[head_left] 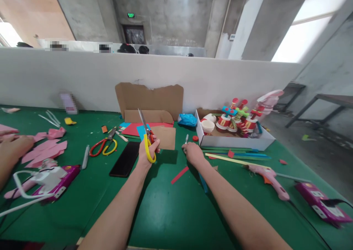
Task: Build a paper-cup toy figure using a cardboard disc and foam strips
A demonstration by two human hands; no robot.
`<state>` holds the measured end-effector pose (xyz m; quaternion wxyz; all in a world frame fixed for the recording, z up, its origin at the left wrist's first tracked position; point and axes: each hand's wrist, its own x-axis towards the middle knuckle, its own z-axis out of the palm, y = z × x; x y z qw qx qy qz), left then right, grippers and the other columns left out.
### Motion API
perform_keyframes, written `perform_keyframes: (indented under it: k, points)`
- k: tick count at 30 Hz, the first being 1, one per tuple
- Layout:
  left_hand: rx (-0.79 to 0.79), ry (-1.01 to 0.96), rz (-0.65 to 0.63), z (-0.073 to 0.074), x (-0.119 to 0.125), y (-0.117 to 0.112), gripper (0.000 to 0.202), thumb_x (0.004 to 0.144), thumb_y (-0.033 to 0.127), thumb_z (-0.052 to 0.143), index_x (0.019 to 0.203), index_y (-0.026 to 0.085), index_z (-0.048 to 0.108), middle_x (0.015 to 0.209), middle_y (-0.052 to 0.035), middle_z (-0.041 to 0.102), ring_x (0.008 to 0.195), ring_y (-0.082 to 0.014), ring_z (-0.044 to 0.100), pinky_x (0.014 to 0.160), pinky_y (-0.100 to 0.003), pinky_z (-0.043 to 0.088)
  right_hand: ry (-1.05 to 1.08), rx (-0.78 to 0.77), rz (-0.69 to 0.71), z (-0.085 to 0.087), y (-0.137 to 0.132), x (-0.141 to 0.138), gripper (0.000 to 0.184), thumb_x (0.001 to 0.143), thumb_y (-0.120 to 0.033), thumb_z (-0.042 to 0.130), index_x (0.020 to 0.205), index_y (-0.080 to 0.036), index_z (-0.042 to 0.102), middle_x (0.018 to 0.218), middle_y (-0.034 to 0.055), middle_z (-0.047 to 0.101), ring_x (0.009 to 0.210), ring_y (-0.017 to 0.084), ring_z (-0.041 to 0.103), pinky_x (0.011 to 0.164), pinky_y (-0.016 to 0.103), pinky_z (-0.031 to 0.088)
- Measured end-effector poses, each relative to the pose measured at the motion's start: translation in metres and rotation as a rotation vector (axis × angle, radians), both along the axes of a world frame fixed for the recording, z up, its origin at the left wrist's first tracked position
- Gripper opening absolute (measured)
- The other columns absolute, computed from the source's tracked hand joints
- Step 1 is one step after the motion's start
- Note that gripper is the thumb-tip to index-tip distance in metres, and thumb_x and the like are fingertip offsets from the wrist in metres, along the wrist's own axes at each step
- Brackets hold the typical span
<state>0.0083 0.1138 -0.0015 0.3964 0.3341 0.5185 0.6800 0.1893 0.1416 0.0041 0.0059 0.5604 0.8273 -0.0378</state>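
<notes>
My left hand (149, 150) is closed round a pair of scissors (149, 138) with yellow and red handles, its blades pointing up and away. Below it on the green table lies a black phone (125, 160). My right hand (194, 153) rests low over the table with curled fingers on a slim whitish pen-like stick (186, 139); its lower end is hidden by the fingers. A red paper strip (179, 175) lies between my arms, and a blue strip (203, 183) is partly under my right forearm. Red paper sheets (131, 129) and brown card (167, 138) lie ahead.
A white box (234, 143) with paper-cup figures stands at right, near a pink glue gun (271, 178) and a purple power strip (321, 202). Left are more scissors (106, 145), pink paper pieces (45, 152) and another person's hand (16, 145). A white partition (91, 77) runs behind.
</notes>
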Motion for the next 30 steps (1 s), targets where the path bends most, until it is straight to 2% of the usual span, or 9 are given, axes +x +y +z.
perform_keyframes:
  k: [6,9,13,16,19,22,26,28,30]
  points:
    - [0.009,-0.015,-0.025,-0.004,0.001,0.0,0.046,0.051,0.039,0.075,0.082,0.017,0.049,0.057,0.0088,0.048,0.039,-0.005,0.045,0.039,-0.02,0.042,0.086,0.044,-0.024,0.002,-0.002,-0.007,0.04,0.081,-0.005,0.046,0.113,-0.02,0.064,0.105,0.0142,0.064,0.1,0.025,0.06,0.079,0.034,0.045]
    - [0.016,-0.046,-0.069,-0.002,0.004,-0.002,0.046,0.051,0.038,0.075,0.082,0.017,0.049,0.06,0.0084,0.049,0.04,-0.0047,0.045,0.039,-0.02,0.042,0.535,-0.081,-0.045,0.002,-0.018,-0.002,0.04,0.083,-0.007,0.042,0.115,-0.018,0.062,0.098,0.0113,0.066,0.093,0.021,0.062,0.079,0.032,0.048]
    - [0.015,-0.005,-0.176,-0.002,0.008,-0.005,0.043,0.054,0.04,0.073,0.081,0.017,0.049,0.059,0.0082,0.049,0.041,-0.0053,0.046,0.039,-0.02,0.042,1.333,-0.572,-0.13,-0.004,-0.043,0.004,0.042,0.093,-0.041,0.031,0.107,-0.017,0.062,0.085,0.008,0.067,0.066,0.015,0.063,0.06,0.029,0.052]
    - [0.003,0.109,-0.285,-0.005,0.011,-0.008,0.04,0.057,0.039,0.072,0.08,0.017,0.049,0.055,0.0087,0.048,0.039,-0.0053,0.044,0.038,-0.019,0.04,1.591,-0.695,-0.15,-0.011,-0.055,0.006,0.048,0.083,-0.059,0.047,0.1,-0.018,0.064,0.082,0.0066,0.067,0.061,0.014,0.062,0.055,0.026,0.051]
    - [-0.012,0.241,-0.477,-0.007,0.016,-0.014,0.036,0.062,0.04,0.069,0.082,0.016,0.049,0.054,0.0075,0.049,0.041,-0.0077,0.048,0.041,-0.02,0.041,1.612,-0.574,-0.164,-0.017,-0.057,0.01,0.044,0.067,-0.052,0.07,0.094,-0.018,0.065,0.079,0.0046,0.068,0.066,0.016,0.062,0.062,0.029,0.053]
    - [-0.053,0.402,-0.578,-0.008,0.017,-0.014,0.029,0.069,0.039,0.063,0.081,0.017,0.05,0.059,0.0036,0.055,0.045,-0.0105,0.052,0.044,-0.022,0.042,1.643,-0.23,-0.245,-0.017,-0.05,0.023,0.041,0.067,-0.048,0.071,0.093,-0.017,0.066,0.086,0.0066,0.07,0.078,0.02,0.064,0.076,0.036,0.052]
    - [-0.087,0.703,-0.359,-0.002,0.015,0.005,0.019,0.071,0.029,0.061,0.071,0.02,0.045,0.067,0.0019,0.057,0.055,-0.0123,0.054,0.052,-0.024,0.04,1.616,0.433,-0.43,-0.01,-0.039,0.047,0.041,0.079,-0.046,0.058,0.108,-0.017,0.061,0.102,0.01,0.067,0.096,0.021,0.06,0.089,0.039,0.047]
    - [-0.145,0.898,-0.229,0.001,0.017,0.022,0.022,0.068,0.022,0.064,0.066,0.021,0.042,0.063,0.0018,0.054,0.061,-0.0153,0.055,0.056,-0.025,0.038,1.612,0.575,-0.458,-0.008,-0.038,0.052,0.042,0.082,-0.044,0.055,0.112,-0.016,0.058,0.108,0.0111,0.065,0.101,0.022,0.059,0.092,0.039,0.045]
    - [-0.208,1.038,-0.165,0.002,0.025,0.039,0.022,0.067,0.019,0.066,0.068,0.021,0.044,0.067,-0.0011,0.057,0.068,-0.0185,0.058,0.058,-0.026,0.037,1.609,0.576,-0.446,-0.01,-0.038,0.053,0.041,0.082,-0.043,0.054,0.113,-0.017,0.057,0.109,0.0112,0.064,0.101,0.022,0.059,0.091,0.039,0.045]
